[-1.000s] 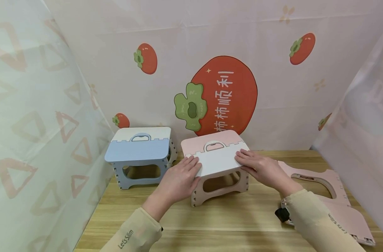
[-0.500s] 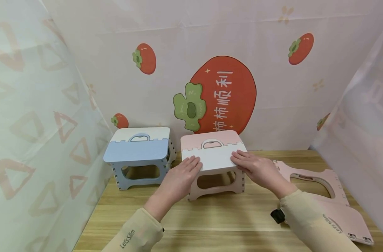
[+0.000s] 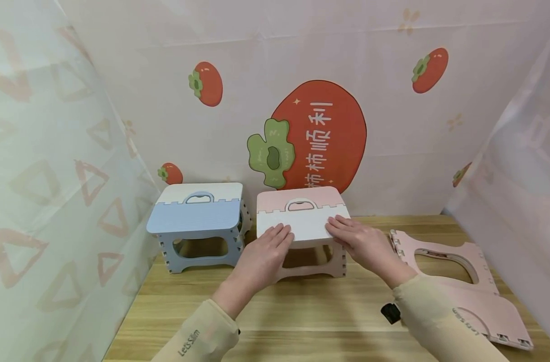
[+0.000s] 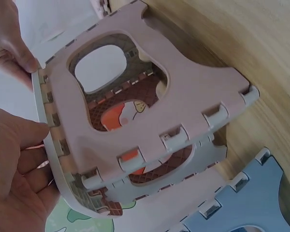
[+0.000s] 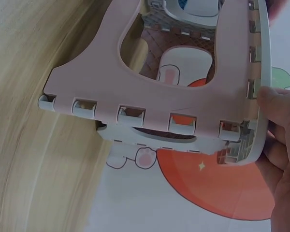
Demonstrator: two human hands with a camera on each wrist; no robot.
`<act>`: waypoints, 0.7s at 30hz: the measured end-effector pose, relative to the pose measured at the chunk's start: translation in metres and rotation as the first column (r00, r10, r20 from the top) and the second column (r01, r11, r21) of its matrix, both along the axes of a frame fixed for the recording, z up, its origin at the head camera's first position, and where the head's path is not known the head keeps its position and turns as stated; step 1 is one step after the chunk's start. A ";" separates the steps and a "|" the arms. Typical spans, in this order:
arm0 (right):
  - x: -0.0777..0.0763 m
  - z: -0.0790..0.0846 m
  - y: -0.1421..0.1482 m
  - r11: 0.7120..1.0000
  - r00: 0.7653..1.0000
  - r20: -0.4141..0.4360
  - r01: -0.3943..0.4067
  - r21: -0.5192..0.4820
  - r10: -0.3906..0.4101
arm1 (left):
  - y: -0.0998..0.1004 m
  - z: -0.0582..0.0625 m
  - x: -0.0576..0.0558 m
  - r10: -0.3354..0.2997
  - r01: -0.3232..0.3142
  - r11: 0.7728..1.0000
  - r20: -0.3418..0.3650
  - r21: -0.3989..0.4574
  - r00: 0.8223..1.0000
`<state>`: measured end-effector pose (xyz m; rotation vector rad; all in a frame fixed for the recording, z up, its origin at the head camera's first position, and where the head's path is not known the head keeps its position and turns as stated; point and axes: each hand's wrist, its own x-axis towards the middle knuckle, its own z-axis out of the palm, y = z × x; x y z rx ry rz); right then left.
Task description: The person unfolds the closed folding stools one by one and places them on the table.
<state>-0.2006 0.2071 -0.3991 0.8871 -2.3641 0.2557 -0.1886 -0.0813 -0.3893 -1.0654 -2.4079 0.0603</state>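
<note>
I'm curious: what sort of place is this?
Perhaps a small indoor booth dressed for filming, though I can't be sure. A pale sheet printed with persimmons hangs behind a wood-grain surface, where a blue-and-white folding stool and a pink-and-white folding stool stand.

Bare down to the cuffs, my left hand and right hand lead into long beige sleeves. Well back from my fingers, dark lettering reading "Let's Slim" runs lengthwise along each forearm. The fabric creases and bulges behind the wrists, and a small black block juts out beside the right cuff, on the thumb's side of the fingers.
</note>
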 end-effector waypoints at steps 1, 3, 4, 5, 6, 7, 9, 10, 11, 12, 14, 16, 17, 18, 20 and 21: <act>0.000 -0.001 -0.001 1.000 1.000 -0.006 0.004 0.000 -0.004 | 0.000 0.000 0.000 0.009 -0.009 1.000 0.007 0.005 1.000; -0.001 -0.002 -0.003 1.000 1.000 -0.011 0.013 0.004 -0.013 | 0.001 -0.001 -0.001 0.028 -0.029 0.999 0.018 0.020 0.999; -0.001 -0.002 -0.004 1.000 1.000 -0.009 0.019 0.006 -0.019 | 0.002 -0.001 -0.001 0.039 -0.040 0.999 0.024 0.032 0.999; -0.001 -0.002 -0.006 1.000 1.000 -0.006 0.023 0.006 -0.023 | 0.002 -0.001 -0.001 0.050 -0.051 0.998 0.029 0.046 0.998; 0.000 -0.002 -0.007 1.000 1.000 0.000 0.028 0.006 -0.028 | 0.002 -0.001 -0.002 0.060 -0.062 0.996 0.032 0.059 0.998; 0.000 -0.002 -0.008 0.999 0.999 0.006 0.034 0.008 -0.034 | 0.003 -0.001 -0.002 0.071 -0.073 0.995 0.031 0.072 0.997; 0.000 -0.001 -0.010 0.999 0.999 0.019 0.039 0.008 -0.039 | 0.003 -0.002 -0.004 0.091 -0.092 0.991 0.024 0.095 0.996; 0.000 -0.001 -0.011 0.999 0.999 0.024 0.040 0.008 -0.041 | 0.003 -0.002 -0.005 0.099 -0.101 0.989 0.022 0.108 0.995; 0.000 -0.001 -0.011 0.999 0.999 0.027 0.040 0.008 -0.040 | 0.004 -0.002 -0.006 0.106 -0.107 0.987 0.021 0.120 0.994; 0.000 -0.001 -0.012 0.999 0.999 0.026 0.040 0.010 -0.040 | 0.003 -0.003 -0.007 0.111 -0.113 0.985 0.021 0.131 0.994; -0.001 -0.001 -0.014 0.999 0.999 0.020 0.034 0.007 -0.034 | 0.003 -0.004 -0.008 0.116 -0.119 0.980 0.027 0.160 0.993; -0.002 -0.001 -0.016 1.000 0.999 0.014 0.030 0.005 -0.030 | 0.003 -0.005 -0.010 0.124 -0.128 0.975 0.034 0.182 0.992; -0.002 -0.001 -0.017 0.999 0.999 0.018 0.032 0.004 -0.032 | 0.003 -0.005 -0.011 0.128 -0.132 0.972 0.035 0.192 0.991; -0.003 -0.001 -0.018 0.999 0.999 0.023 0.033 0.003 -0.033 | 0.003 -0.005 -0.012 0.133 -0.137 0.970 0.036 0.199 0.990; -0.003 -0.001 -0.019 0.999 0.998 0.045 0.042 0.008 -0.042 | 0.002 -0.006 -0.014 0.140 -0.144 0.967 0.036 0.209 0.990; -0.003 0.000 -0.020 0.999 0.997 0.057 0.044 0.012 -0.045 | 0.002 -0.007 -0.015 0.144 -0.148 0.966 0.037 0.213 0.989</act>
